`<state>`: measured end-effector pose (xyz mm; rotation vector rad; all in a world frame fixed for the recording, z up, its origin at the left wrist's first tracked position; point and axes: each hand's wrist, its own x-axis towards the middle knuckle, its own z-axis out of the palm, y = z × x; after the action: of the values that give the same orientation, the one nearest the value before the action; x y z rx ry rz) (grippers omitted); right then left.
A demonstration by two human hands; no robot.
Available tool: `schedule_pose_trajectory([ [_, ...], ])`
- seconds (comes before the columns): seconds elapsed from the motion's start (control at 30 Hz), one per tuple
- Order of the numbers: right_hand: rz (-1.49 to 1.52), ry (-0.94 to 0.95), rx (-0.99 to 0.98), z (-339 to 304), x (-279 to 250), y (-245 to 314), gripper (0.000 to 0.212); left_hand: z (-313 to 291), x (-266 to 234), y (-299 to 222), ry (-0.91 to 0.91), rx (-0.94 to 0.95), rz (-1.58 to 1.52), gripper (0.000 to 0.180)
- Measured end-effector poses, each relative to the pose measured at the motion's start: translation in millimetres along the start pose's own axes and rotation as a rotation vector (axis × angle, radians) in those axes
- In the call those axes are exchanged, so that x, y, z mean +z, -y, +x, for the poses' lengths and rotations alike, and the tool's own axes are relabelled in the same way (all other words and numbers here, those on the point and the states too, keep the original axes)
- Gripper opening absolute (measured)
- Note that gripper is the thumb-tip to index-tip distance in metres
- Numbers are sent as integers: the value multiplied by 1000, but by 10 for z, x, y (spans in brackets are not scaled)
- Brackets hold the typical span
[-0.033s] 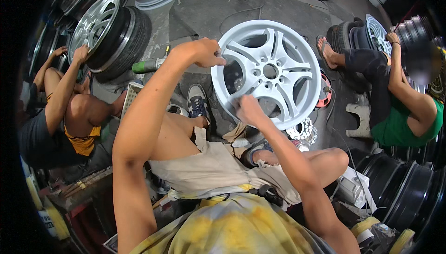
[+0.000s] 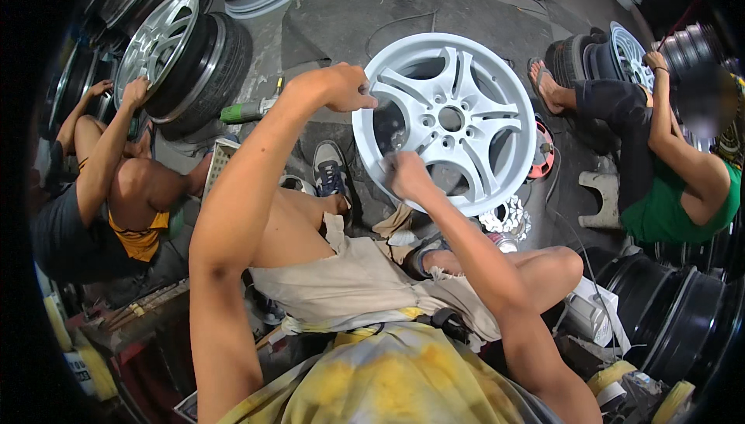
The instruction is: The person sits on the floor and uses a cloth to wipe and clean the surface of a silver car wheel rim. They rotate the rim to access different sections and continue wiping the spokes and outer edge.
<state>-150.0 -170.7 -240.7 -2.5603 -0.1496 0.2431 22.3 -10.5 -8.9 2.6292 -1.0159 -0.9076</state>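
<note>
A pale grey alloy wheel rim (image 2: 508, 152) with split spokes and a round centre hole leans in front of me, its face tilted towards me. At its upper left edge, my left hand (image 2: 349, 90) is closed around the outer lip. My right hand (image 2: 407, 177) is at the lower left of the rim, over the spoke end and lip. Its fingers are smeared by motion, and whether they hold anything is hidden.
A green grinder (image 2: 244, 110) lies left of my foot. Under the rim's right side shows a red round object (image 2: 543, 152). One person works on a wheel (image 2: 159, 44) at left, another on a wheel (image 2: 630, 55) at right, near a stool (image 2: 599, 199). Black rims (image 2: 687, 315) stand lower right.
My right hand has shifted slightly left and up along the rim's lower left. My left hand keeps its place on the edge.
</note>
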Motion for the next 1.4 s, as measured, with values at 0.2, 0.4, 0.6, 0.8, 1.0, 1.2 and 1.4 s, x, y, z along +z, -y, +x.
schedule_pose_trajectory([
  [0.2, -7, 132, 203, -101, -709, 700, 17, -33, 101, 19, -79, 92, -75, 45],
  [0.4, 56, 52, 209, 205, -449, 629, 12, 100, 102, 16, -32, 39, -35, 45],
  [0.6, -16, 75, 97, -43, -394, 386, 15, 243, 299, 177, 8, 123, -46, 44],
  [0.8, -373, 324, -91, -1299, -1475, -1166, 22, 218, 306, 581, 75, -59, -119, 43],
  [1.0, -804, 474, 4, -1175, -1575, -1127, 12, 363, 310, 728, 66, -166, -176, 42],
  [1.2, 228, 105, 42, -1067, -1667, -781, 24, 469, 585, 1011, 120, -354, -280, 38],
  [1.4, -76, -158, 468, -1248, -1506, -1197, 26, 641, 770, 876, -52, -221, -86, 37],
])
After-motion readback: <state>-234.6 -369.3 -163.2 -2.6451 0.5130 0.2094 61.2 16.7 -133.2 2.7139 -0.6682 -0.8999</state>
